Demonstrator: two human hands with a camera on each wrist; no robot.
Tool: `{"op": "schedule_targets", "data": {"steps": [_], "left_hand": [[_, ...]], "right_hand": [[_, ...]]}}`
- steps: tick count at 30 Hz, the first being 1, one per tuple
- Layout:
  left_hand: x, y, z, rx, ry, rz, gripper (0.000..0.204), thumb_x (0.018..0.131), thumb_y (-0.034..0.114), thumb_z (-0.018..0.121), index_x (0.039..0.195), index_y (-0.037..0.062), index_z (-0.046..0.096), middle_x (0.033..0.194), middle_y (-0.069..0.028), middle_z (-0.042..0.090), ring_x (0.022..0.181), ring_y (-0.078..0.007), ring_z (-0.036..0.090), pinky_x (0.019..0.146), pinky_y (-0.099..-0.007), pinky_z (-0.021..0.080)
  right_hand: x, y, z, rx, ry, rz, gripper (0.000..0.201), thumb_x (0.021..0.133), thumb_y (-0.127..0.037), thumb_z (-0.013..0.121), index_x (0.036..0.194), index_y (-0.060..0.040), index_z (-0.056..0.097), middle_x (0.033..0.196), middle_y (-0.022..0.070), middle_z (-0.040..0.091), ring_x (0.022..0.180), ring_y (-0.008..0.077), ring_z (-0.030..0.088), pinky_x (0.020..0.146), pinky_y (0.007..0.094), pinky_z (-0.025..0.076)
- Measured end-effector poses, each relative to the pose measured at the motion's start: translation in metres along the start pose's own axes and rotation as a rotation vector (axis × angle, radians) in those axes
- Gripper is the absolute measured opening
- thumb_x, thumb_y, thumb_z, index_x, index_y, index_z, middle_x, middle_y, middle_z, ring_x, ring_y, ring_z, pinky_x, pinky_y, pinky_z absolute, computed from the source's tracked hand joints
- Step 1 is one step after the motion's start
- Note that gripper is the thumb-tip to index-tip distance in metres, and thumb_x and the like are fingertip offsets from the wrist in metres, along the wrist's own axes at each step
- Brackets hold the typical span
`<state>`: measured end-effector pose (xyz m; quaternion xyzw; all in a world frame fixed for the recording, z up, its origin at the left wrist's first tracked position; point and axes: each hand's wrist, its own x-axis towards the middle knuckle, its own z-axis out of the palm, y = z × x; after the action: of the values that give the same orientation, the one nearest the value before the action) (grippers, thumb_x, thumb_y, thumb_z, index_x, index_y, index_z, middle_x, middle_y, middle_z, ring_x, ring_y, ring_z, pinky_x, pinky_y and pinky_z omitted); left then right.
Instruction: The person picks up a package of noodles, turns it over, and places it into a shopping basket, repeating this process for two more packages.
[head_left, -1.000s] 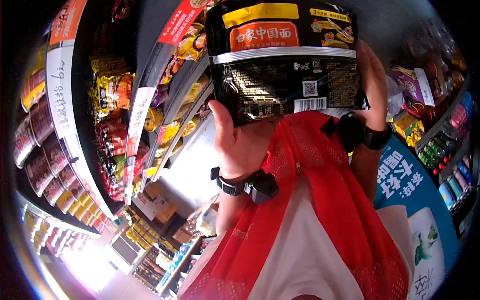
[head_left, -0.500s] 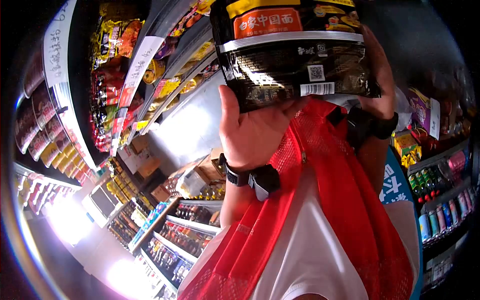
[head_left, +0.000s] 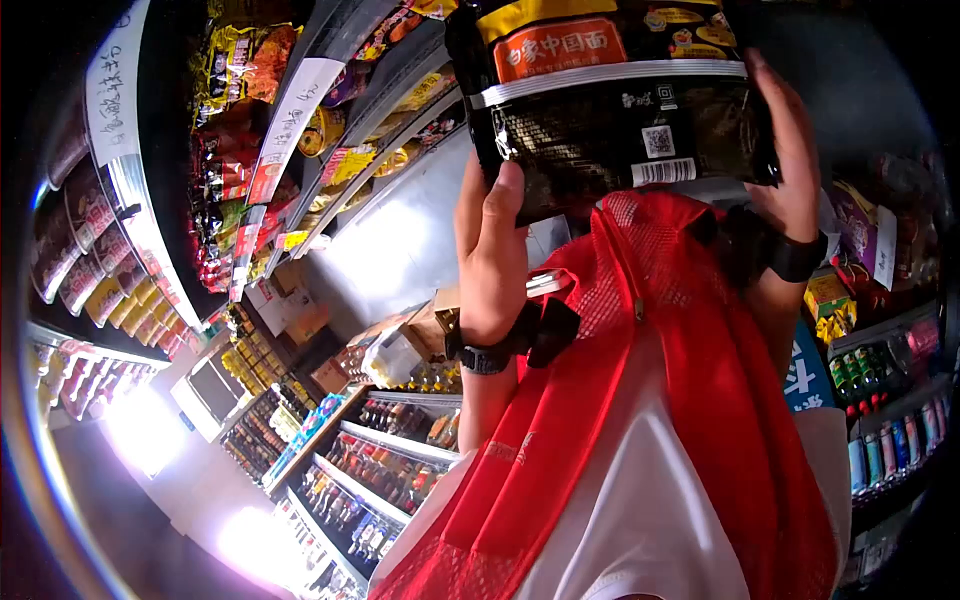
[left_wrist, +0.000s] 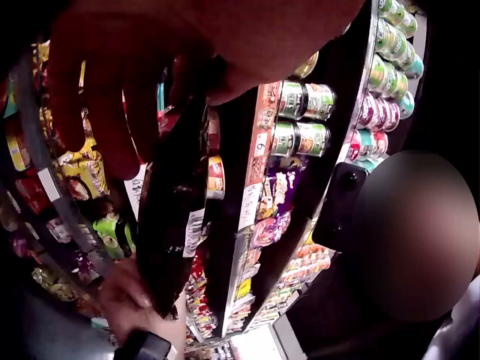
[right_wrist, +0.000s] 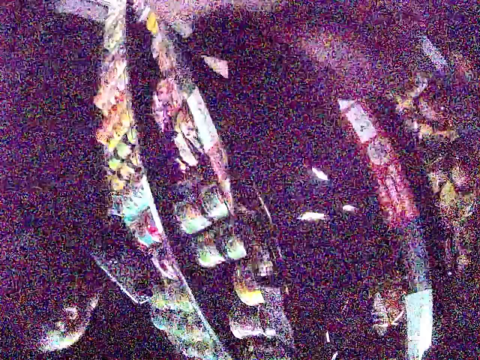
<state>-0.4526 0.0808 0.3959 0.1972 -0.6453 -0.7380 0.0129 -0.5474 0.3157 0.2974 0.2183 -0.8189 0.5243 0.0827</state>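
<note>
A black instant noodle packet (head_left: 600,150) with an orange label, a silver seam and a barcode is held up in front of the chest in the head view, its top cut off by the frame. My left hand (head_left: 495,260) grips its lower left corner, thumb on the printed face and fingers behind. At the right edge, my right hand (head_left: 790,150) holds the packet's side. In the left wrist view the packet (left_wrist: 169,225) shows nearly edge-on, dark, between my left hand (left_wrist: 225,45) above and my right hand (left_wrist: 127,296) below. The right wrist view is dark and grainy.
Shelves of bagged noodles (head_left: 240,80) and tubs (head_left: 85,240) with price strips (head_left: 295,110) rise at the left. Bottle shelves (head_left: 390,465) stand lower down. At the right are drink cans (head_left: 895,445) and bottles (head_left: 860,375). A red vest (head_left: 690,380) covers my torso.
The packet and both hands have shifted right in the head view. My left hand has turned from an open palm below the packet to a thumb-and-finger grip on its corner.
</note>
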Motion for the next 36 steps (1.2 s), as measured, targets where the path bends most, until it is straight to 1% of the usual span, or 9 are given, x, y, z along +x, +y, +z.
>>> {"op": "schedule_targets", "data": {"steps": [10, 13, 15, 21, 24, 25, 28, 29, 36], "left_hand": [[-0.005, 0.005, -0.008, 0.039, 0.049, -0.037, 0.031, 0.093, 0.024, 0.039, 0.113, 0.0000, 0.041, 0.088, -0.0135, 0.056, 0.069, -0.0171, 0.057, 0.053, -0.0282, 0.046], [-0.007, -0.008, -0.022, 0.263, 0.072, -0.018, 0.028, 0.093, 0.022, 0.042, 0.110, 0.0007, 0.044, 0.083, -0.0085, 0.055, 0.065, -0.0130, 0.054, 0.052, -0.0246, 0.042], [-0.005, -0.019, -0.031, 0.176, 0.174, -0.052, 0.022, 0.093, 0.020, 0.043, 0.105, 0.0020, 0.047, 0.076, -0.0027, 0.053, 0.057, -0.0078, 0.045, 0.049, -0.0206, 0.035], [0.018, -0.037, -0.093, 0.364, 0.019, 0.064, 0.013, 0.092, 0.011, 0.043, 0.099, 0.0010, 0.048, 0.069, 0.0005, 0.048, 0.058, -0.0062, 0.042, 0.051, -0.0201, 0.035], [0.031, -0.050, -0.120, 0.262, -0.028, 0.020, 0.021, 0.092, 0.009, 0.043, 0.109, -0.0014, 0.047, 0.075, -0.0031, 0.054, 0.065, -0.0085, 0.050, 0.058, -0.0223, 0.041], [0.033, -0.054, -0.131, 0.283, -0.032, 0.021, 0.026, 0.092, 0.010, 0.043, 0.115, -0.0017, 0.047, 0.077, -0.0046, 0.056, 0.068, -0.0094, 0.053, 0.061, -0.0231, 0.043], [0.043, -0.055, -0.162, 0.338, -0.180, -0.028, 0.035, 0.094, 0.018, 0.040, 0.125, 0.0017, 0.043, 0.084, -0.0078, 0.061, 0.075, -0.0120, 0.056, 0.070, -0.0256, 0.045], [0.043, -0.064, -0.177, 0.331, -0.194, -0.065, 0.036, 0.095, 0.021, 0.040, 0.125, 0.0021, 0.043, 0.087, -0.0079, 0.061, 0.076, -0.0124, 0.057, 0.071, -0.0254, 0.045], [-0.049, -0.296, -0.387, 0.134, 0.274, -0.651, 0.044, 0.091, 0.035, 0.043, 0.125, 0.0084, 0.043, 0.116, -0.0090, 0.051, 0.097, -0.0180, 0.054, 0.077, -0.0299, 0.046]], "right_hand": [[-0.005, -0.020, 0.009, -0.119, -0.046, -0.065, 0.050, 0.079, 0.004, 0.051, 0.127, -0.0034, 0.042, 0.128, 0.0116, 0.045, 0.118, 0.0212, 0.043, 0.099, 0.0304, 0.033], [-0.010, -0.019, 0.029, 0.896, 0.063, 0.670, 0.043, 0.087, -0.014, 0.050, 0.128, -0.0044, 0.042, 0.125, 0.0089, 0.047, 0.114, 0.0167, 0.045, 0.095, 0.0286, 0.036], [-0.001, -0.029, 0.034, 0.559, -0.227, 0.413, 0.049, 0.087, -0.027, 0.053, 0.129, -0.0046, 0.041, 0.123, 0.0077, 0.049, 0.110, 0.0136, 0.047, 0.090, 0.0275, 0.038], [0.000, -0.038, 0.073, 0.301, -0.324, 0.620, 0.049, 0.084, -0.031, 0.060, 0.124, -0.0061, 0.047, 0.093, 0.0088, 0.063, 0.071, 0.0148, 0.058, 0.058, 0.0289, 0.046], [0.009, -0.062, 0.094, 0.571, -0.043, 0.490, 0.045, 0.083, -0.019, 0.064, 0.121, 0.0004, 0.048, 0.087, -0.0039, 0.054, 0.078, 0.0023, 0.047, 0.067, 0.0163, 0.038], [0.016, -0.062, 0.086, 0.555, -0.162, 0.451, 0.042, 0.089, -0.015, 0.051, 0.124, 0.0049, 0.041, 0.118, 0.0158, 0.052, 0.106, 0.0194, 0.051, 0.088, 0.0310, 0.043], [0.013, -0.053, 0.096, 0.404, 0.006, 0.506, 0.051, 0.085, -0.019, 0.060, 0.127, 0.0021, 0.040, 0.126, 0.0184, 0.045, 0.114, 0.0239, 0.046, 0.091, 0.0310, 0.042], [0.014, -0.045, 0.108, 0.427, 0.055, 0.415, 0.044, 0.084, -0.020, 0.063, 0.120, 0.0007, 0.048, 0.085, -0.0023, 0.055, 0.072, 0.0034, 0.047, 0.065, 0.0193, 0.041], [-0.079, 0.129, 0.190, -0.075, -0.078, 0.794, 0.045, 0.085, -0.024, 0.058, 0.123, -0.0015, 0.047, 0.102, 0.0168, 0.061, 0.074, 0.0239, 0.062, 0.064, 0.0329, 0.049]]}}
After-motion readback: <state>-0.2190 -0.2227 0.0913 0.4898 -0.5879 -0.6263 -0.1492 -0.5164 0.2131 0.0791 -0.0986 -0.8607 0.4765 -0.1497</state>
